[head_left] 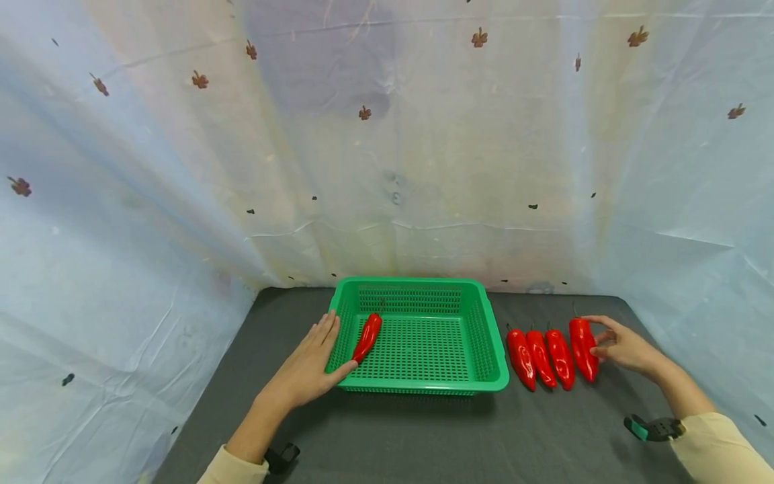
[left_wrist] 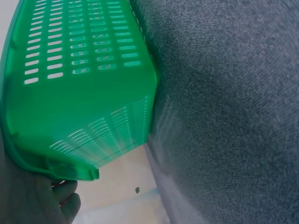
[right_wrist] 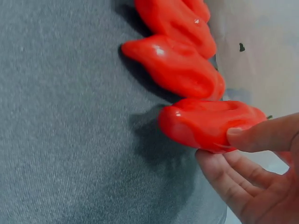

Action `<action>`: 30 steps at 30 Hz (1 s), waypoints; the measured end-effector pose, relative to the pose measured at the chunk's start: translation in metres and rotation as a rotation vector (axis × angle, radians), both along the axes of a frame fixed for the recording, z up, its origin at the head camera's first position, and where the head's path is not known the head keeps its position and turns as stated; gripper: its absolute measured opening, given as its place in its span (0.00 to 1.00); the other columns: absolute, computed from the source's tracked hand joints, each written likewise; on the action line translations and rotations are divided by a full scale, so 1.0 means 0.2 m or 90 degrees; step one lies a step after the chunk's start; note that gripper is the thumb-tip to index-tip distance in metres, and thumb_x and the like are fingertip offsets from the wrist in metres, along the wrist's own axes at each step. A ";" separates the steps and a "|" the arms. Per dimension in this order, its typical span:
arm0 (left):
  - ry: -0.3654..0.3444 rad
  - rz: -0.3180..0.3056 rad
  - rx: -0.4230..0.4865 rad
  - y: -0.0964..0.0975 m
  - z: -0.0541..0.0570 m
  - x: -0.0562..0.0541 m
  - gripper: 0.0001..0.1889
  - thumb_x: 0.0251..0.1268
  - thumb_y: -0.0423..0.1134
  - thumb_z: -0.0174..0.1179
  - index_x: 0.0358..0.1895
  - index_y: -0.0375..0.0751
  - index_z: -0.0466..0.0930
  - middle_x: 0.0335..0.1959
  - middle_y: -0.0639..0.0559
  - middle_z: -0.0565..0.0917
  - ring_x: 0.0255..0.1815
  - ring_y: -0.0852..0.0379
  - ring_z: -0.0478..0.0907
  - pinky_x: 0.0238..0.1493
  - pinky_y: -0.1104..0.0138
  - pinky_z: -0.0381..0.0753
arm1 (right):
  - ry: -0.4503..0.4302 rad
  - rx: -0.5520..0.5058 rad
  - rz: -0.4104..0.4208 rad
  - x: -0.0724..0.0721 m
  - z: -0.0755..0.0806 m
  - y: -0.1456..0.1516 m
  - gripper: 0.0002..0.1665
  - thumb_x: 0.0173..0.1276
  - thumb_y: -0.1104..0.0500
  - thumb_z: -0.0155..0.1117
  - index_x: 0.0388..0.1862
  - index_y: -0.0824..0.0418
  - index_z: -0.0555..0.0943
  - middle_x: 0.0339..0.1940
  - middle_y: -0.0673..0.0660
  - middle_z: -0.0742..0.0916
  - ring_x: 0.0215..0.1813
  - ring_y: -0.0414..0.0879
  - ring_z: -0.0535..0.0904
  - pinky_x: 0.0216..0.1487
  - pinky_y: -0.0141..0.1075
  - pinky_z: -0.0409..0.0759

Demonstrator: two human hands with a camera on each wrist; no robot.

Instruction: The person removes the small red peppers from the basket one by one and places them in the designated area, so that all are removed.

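My left hand [head_left: 308, 363] rests on the left rim of a green plastic basket [head_left: 423, 386], fingers straight and thumb spread along the front corner. In the left wrist view, its fingers [left_wrist: 69, 205] lie over the edge of the basket's rim. Inside the basket, at the left, lies one red pepper [head_left: 367, 338] with a thin stem. To the right of the basket, my right hand [head_left: 625, 346] pinches the rightmost red pepper [right_wrist: 201, 123] between thumb and fingers. Three other red peppers [head_left: 521, 359] lie side by side just left of it.
A dark grey cloth [head_left: 411, 437] covers the table. Behind and at both sides hangs a pale plastic sheet [head_left: 447, 168] with small leaf prints, close behind the basket's far rim. Each wrist wears a dark strap [head_left: 656, 429].
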State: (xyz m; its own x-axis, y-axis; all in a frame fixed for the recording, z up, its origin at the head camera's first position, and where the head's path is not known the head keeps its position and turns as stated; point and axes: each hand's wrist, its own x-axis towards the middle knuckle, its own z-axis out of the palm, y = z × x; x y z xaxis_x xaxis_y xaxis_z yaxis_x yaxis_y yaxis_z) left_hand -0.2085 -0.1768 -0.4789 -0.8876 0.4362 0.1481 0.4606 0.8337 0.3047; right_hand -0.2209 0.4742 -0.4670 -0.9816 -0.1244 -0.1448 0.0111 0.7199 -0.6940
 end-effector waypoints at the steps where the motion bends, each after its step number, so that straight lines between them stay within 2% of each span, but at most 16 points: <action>1: -0.002 0.000 0.000 0.00 0.00 0.00 0.54 0.77 0.72 0.53 0.88 0.35 0.46 0.90 0.41 0.41 0.90 0.41 0.40 0.87 0.44 0.48 | -0.012 -0.001 0.005 0.00 0.00 0.00 0.42 0.73 0.72 0.65 0.80 0.76 0.58 0.50 0.74 0.83 0.42 0.53 0.86 0.43 0.48 0.89; 6: -0.009 0.000 0.004 0.00 0.00 0.00 0.55 0.77 0.73 0.52 0.88 0.35 0.46 0.90 0.42 0.41 0.90 0.43 0.38 0.87 0.44 0.48 | -0.051 0.001 0.026 -0.03 -0.04 0.02 0.41 0.73 0.73 0.64 0.80 0.78 0.57 0.49 0.72 0.83 0.45 0.55 0.87 0.46 0.51 0.90; 16: -0.007 -0.005 0.006 0.00 0.00 0.00 0.55 0.77 0.74 0.51 0.88 0.35 0.44 0.91 0.42 0.40 0.91 0.43 0.38 0.87 0.44 0.48 | -0.096 -0.019 0.020 -0.04 -0.07 0.01 0.41 0.76 0.70 0.63 0.80 0.78 0.55 0.50 0.70 0.84 0.46 0.53 0.86 0.48 0.51 0.92; 30: -0.002 -0.002 -0.003 -0.01 0.00 -0.01 0.56 0.77 0.75 0.50 0.88 0.35 0.44 0.91 0.42 0.40 0.90 0.41 0.40 0.87 0.45 0.48 | -0.103 -0.008 -0.002 -0.05 -0.07 -0.03 0.41 0.77 0.69 0.62 0.79 0.80 0.52 0.50 0.73 0.82 0.46 0.53 0.85 0.47 0.50 0.92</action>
State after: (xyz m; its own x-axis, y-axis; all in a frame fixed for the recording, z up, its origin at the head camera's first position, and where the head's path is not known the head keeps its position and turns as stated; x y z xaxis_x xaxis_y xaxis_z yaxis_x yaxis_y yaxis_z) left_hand -0.2110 -0.1778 -0.4799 -0.8864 0.4401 0.1432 0.4626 0.8333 0.3027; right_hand -0.2307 0.4676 -0.4813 -0.9458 -0.1245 -0.2999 0.1258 0.7109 -0.6919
